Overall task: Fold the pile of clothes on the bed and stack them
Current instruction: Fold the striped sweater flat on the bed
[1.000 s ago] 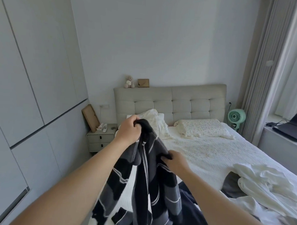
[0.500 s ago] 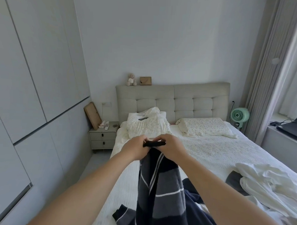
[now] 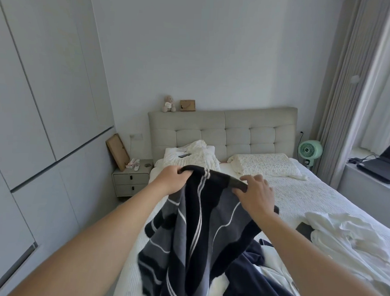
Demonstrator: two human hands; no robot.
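I see the bed point(image 3: 321, 198) filling the right half of the view, its tufted headboard point(image 3: 224, 129) against the far wall and tall wardrobe doors point(image 3: 35, 96) running along the left. A heap of white clothes point(image 3: 351, 235) lies crumpled on the right side of the bed, with a dark navy garment point(image 3: 250, 282) spread at the near edge just below my arms.

I hold the striped garment point(image 3: 199, 233) up over the near left part of the bed; it is black and grey with thin white lines and hangs down from its top edge. My left hand point(image 3: 172, 180) grips that edge at its left end, fingers curled over the cloth. My right hand point(image 3: 257, 193) is at the right end, thumb tucked under the dark edge and the fingers point(image 3: 261, 177) spread fairly straight over the top, so the cloth looks pinched between thumb and hand.

Two pillows sit at the headboard, the left pillow point(image 3: 189, 156) rumpled, the right pillow point(image 3: 267, 164) flat. A nightstand point(image 3: 130, 180) stands left of the bed, a green fan point(image 3: 310, 150) to its right, a laptop point(image 3: 383, 165) on the window ledge. A small teddy bear point(image 3: 168, 103) sits atop the headboard.
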